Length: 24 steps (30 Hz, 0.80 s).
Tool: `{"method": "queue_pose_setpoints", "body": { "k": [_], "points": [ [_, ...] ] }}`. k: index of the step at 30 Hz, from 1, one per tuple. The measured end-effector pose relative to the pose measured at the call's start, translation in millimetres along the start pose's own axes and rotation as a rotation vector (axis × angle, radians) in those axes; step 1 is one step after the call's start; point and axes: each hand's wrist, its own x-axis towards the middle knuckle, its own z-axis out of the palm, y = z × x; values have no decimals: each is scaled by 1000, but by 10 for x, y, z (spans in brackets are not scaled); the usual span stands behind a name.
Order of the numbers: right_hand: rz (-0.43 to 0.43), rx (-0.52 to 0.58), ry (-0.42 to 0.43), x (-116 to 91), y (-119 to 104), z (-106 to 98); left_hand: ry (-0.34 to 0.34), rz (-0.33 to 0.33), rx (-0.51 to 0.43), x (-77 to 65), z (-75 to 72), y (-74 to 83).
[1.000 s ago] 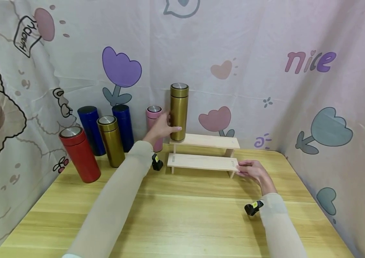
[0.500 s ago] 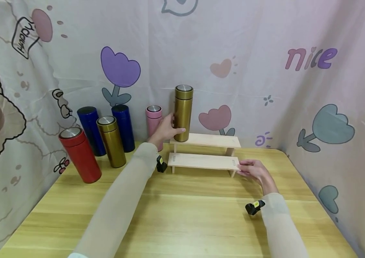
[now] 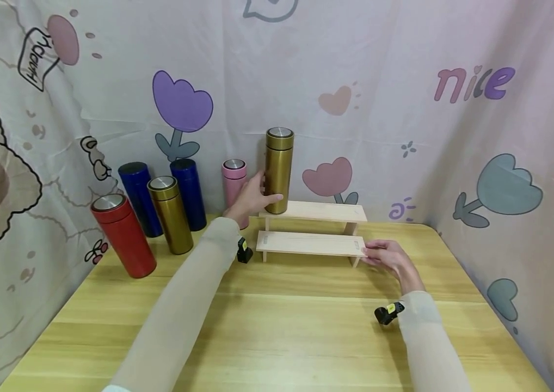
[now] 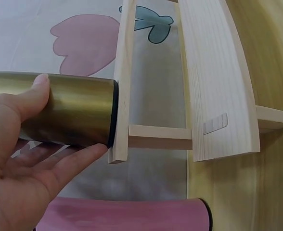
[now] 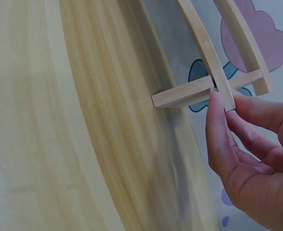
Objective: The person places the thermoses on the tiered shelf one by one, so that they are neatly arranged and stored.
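Note:
My left hand (image 3: pixel 250 198) grips the lower part of a gold thermos (image 3: pixel 279 163), thumb in front. That thermos stands upright at the left end of the upper shelf (image 3: pixel 326 211) of a two-step wooden rack. In the left wrist view, the dark base of the thermos (image 4: pixel 83 110) meets the shelf board, and a fingertip lies near the board's edge. At the rack's other end, my right hand (image 3: pixel 391 261) pinches the right end of the lower shelf (image 3: pixel 311 243). The right wrist view has thumb and fingers on either side of the board (image 5: pixel 218 79).
A pink thermos (image 3: pixel 234 182) stands just behind my left hand, close to the rack. Farther left are a red thermos (image 3: pixel 124 237), a second gold thermos (image 3: pixel 171 218) and two blue ones (image 3: pixel 189 193). The wooden table (image 3: pixel 296 337) ends at a printed cloth backdrop.
My left hand has shifted the gold thermos slightly right along the upper shelf, then stopped. My right hand keeps its hold on the lower shelf.

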Motion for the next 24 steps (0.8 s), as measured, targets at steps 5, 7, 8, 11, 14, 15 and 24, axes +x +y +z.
{"method": "queue_pose_setpoints", "body": {
  "k": [5,7,8,11,14,15,24],
  "points": [
    [4,-6,-4,-1,23,0,-20,-7,-20,-5,-18,-16],
    [8,-11,-5,4,37,-5,-44,-7,-22,-11,-42,-20],
    [10,-10,-3,7,43,-6,-58,-10,-25,-16,-60,-27],
    [18,-21,-7,15,53,-4,-99,-16,-10,-58,-153,-53],
    [20,-28,-12,22,46,0,-122,-13,19,-101,-288,-94],
    [21,-35,-15,23,39,-2,-131,-13,28,-114,-337,-106],
    [21,-21,-26,21,-53,-39,-206,-160,73,-184,-683,-283]
  ]
}}
